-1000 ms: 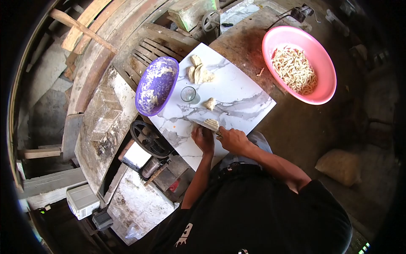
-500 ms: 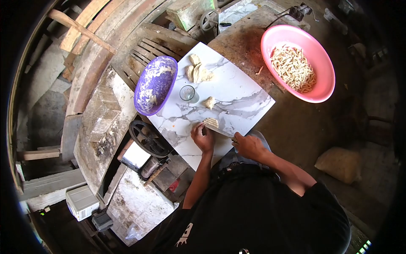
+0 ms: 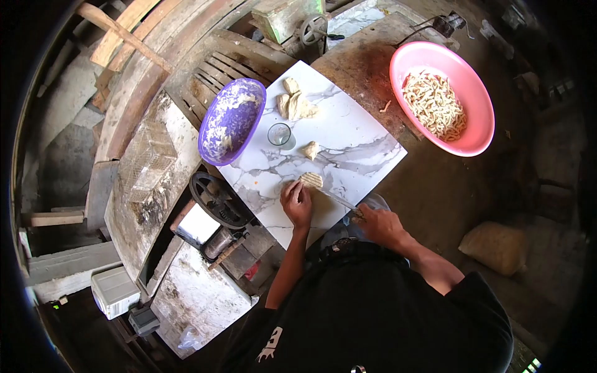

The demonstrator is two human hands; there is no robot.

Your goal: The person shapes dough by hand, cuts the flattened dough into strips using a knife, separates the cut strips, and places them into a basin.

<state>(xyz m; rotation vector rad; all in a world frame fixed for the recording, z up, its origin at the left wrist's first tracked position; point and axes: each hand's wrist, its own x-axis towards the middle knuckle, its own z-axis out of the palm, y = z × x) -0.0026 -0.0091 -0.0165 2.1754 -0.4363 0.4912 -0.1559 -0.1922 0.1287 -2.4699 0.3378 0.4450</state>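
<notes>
My right hand [image 3: 380, 225] is closed around the handle of a knife [image 3: 339, 199], whose blade slants up and left over the marble-patterned board [image 3: 360, 146]. Near the blade's tip lies a flattened piece of dough [image 3: 311, 180] marked with parallel lines. The curled, closed fingers of my left hand [image 3: 296, 200] press at its near left edge; what is inside them is partly hidden. A small dough lump [image 3: 311, 150] sits just beyond. Farther up the board are a glass [image 3: 280, 135] and a larger heap of dough [image 3: 296, 104].
An oval purple basin [image 3: 231, 124] smeared with dough rests at the board's left edge. A pink basin [image 3: 482, 133] holding many short dough strips stands at the right. Left of the board is a machine with a black handwheel [image 3: 217, 200]; a sack [image 3: 494, 247] lies lower right.
My right hand has drawn the knife back, down and to the right, away from the dough piece. My left hand remains beside the dough. The whole view has shifted slightly.
</notes>
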